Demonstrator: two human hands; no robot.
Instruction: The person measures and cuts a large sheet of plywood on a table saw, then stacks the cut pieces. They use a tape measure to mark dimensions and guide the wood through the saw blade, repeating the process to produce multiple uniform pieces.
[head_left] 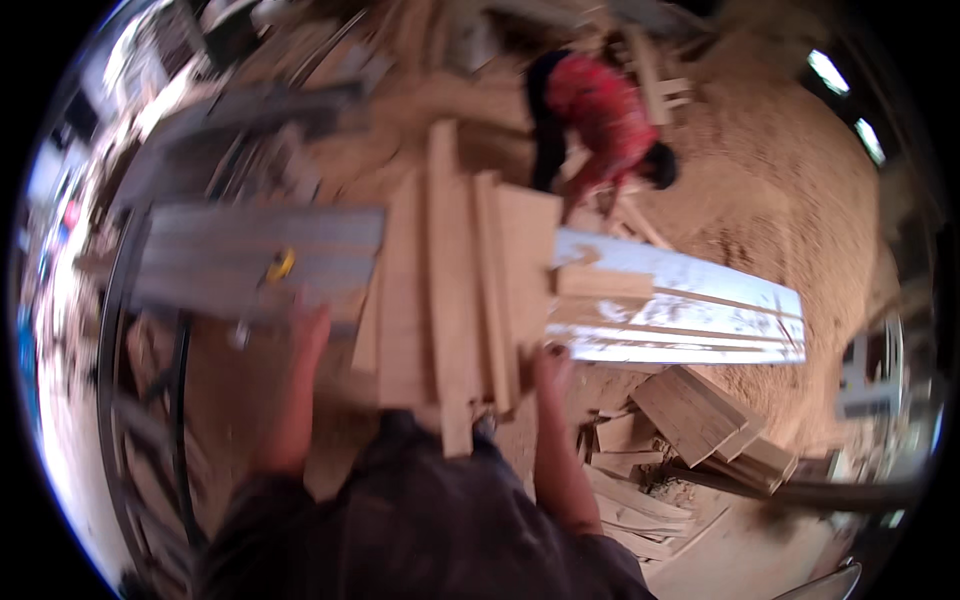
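Several light wooden boards [408,300] lie side by side and overlapping in front of me, their near ends close to my body. A long narrow wood strip [447,270] rests on top, reaching furthest toward me. At the boards' right edge is my right hand [553,368], seemingly touching the wood, its fingers mostly hidden. My left hand [312,328] is left of the boards, apart from them and smeared by motion. Beyond it, a yellow tool, perhaps a tape measure [280,265], sits on the grey metal table top [200,250].
A shiny metal surface [700,310] extends right, with a short wood block [605,284] on it. A person in red [605,110] bends over beyond it, beside a sawdust heap [770,170]. Stacked planks [690,415] and offcuts lie at lower right. A dark metal frame [183,430] stands left.
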